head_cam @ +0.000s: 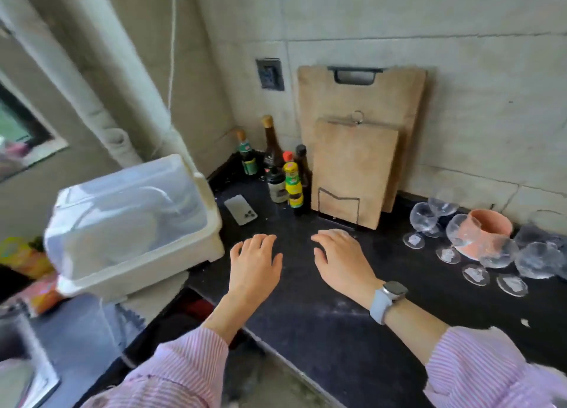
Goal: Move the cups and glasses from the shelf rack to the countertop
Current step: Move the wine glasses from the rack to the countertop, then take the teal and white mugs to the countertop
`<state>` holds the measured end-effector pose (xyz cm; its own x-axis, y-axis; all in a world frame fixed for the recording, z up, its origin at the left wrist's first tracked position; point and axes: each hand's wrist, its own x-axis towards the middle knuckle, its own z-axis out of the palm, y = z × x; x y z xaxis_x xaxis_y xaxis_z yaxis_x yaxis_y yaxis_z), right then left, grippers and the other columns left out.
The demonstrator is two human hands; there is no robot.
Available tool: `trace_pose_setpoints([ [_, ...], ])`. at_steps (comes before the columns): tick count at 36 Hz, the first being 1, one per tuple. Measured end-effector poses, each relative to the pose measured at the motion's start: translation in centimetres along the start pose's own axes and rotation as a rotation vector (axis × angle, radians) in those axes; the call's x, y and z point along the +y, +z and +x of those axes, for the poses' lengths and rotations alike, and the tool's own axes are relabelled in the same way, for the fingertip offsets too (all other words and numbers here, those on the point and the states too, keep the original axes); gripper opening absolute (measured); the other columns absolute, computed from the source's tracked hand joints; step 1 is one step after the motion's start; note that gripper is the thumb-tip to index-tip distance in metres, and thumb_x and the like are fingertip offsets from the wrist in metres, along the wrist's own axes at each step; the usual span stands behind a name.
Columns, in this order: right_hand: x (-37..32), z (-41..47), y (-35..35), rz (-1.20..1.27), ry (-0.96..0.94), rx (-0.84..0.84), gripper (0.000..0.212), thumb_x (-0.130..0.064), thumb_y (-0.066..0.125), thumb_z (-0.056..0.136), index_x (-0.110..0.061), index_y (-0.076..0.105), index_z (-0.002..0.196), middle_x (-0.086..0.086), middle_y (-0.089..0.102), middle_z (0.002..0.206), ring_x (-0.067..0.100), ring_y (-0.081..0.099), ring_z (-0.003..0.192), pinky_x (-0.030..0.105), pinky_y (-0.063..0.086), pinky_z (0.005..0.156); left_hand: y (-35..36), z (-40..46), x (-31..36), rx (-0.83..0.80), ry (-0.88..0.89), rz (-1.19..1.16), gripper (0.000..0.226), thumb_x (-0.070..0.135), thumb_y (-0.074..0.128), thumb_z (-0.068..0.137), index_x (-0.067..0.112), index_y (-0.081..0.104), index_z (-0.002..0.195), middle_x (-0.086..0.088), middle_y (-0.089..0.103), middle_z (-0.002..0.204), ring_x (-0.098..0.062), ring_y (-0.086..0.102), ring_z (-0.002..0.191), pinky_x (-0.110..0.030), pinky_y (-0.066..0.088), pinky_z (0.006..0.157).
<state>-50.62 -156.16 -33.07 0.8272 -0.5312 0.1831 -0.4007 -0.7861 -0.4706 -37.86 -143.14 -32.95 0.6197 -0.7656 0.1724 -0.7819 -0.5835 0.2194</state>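
Both my hands hover palm down over the black countertop [322, 324]. My left hand [256, 265] and my right hand [342, 258] are empty, fingers spread. At the right, several clear stemmed glasses [425, 219] lie tipped on their sides on the counter, around a terracotta-pink cup [487, 234]. More glasses [534, 258] lie toward the right edge. No shelf rack is in sight.
A lidded white dish box [132, 223] stands at the left. A phone [241, 209] lies beside it. Sauce bottles [291, 186] cluster at the back corner. Two wooden cutting boards [356, 162] lean on the wall in a wire stand.
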Motion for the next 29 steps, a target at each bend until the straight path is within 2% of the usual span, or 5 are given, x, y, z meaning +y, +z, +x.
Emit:
trace_pose_setpoints([
  [6,-17.7,-2.5,4.7,0.079,-0.317,-0.06,0.036,-0.022,0.042,0.092,-0.012,0.053,0.125,0.005,0.056,0.131,0.023,0.044,0.124,0.035,0.032,0.106,-9.2,-13.2,-13.6,0.178,-0.301,0.005,0.037,0.03,0.053,0.087,0.02,0.054,0.122,-0.005,0.059,0.124,-0.03,0.054,0.115,-0.041,0.034,0.098],
  [13,-39.1,-10.2,11.8,0.206,-0.616,-0.21,0.032,-0.021,0.046,0.09,-0.012,0.057,0.119,0.008,0.06,0.124,0.029,0.05,0.117,0.038,0.038,0.098,-19.5,-33.8,-26.2,0.317,-0.63,0.101,0.039,0.029,0.05,0.09,0.015,0.052,0.126,-0.008,0.058,0.127,-0.029,0.053,0.117,-0.038,0.036,0.098],
  [19,-55.2,-18.2,16.4,0.309,-0.915,-0.355,0.032,-0.019,0.046,0.09,-0.013,0.058,0.119,0.007,0.062,0.121,0.025,0.051,0.115,0.032,0.036,0.097,-26.3,-50.2,-32.0,0.506,-0.904,0.132,0.037,0.025,0.053,0.089,0.009,0.055,0.123,-0.012,0.062,0.12,-0.031,0.057,0.11,-0.043,0.043,0.095],
  [22,-61.9,-22.3,18.1,0.341,-1.04,-0.418,0.031,-0.019,0.047,0.09,-0.013,0.058,0.118,0.007,0.062,0.122,0.026,0.052,0.113,0.035,0.038,0.098,-29.0,-56.8,-33.8,0.582,-1.041,0.181,0.034,0.024,0.054,0.088,0.01,0.058,0.119,-0.012,0.065,0.116,-0.032,0.06,0.106,-0.041,0.046,0.091],
  [29,-74.3,-29.8,22.5,0.354,-1.265,-0.533,0.033,-0.019,0.046,0.091,-0.012,0.056,0.121,0.008,0.06,0.125,0.024,0.05,0.118,0.031,0.034,0.099,-32.7,-68.3,-38.6,0.72,-1.262,0.219,0.034,0.023,0.054,0.088,0.012,0.056,0.12,-0.008,0.061,0.119,-0.026,0.055,0.111,-0.039,0.041,0.095],
])
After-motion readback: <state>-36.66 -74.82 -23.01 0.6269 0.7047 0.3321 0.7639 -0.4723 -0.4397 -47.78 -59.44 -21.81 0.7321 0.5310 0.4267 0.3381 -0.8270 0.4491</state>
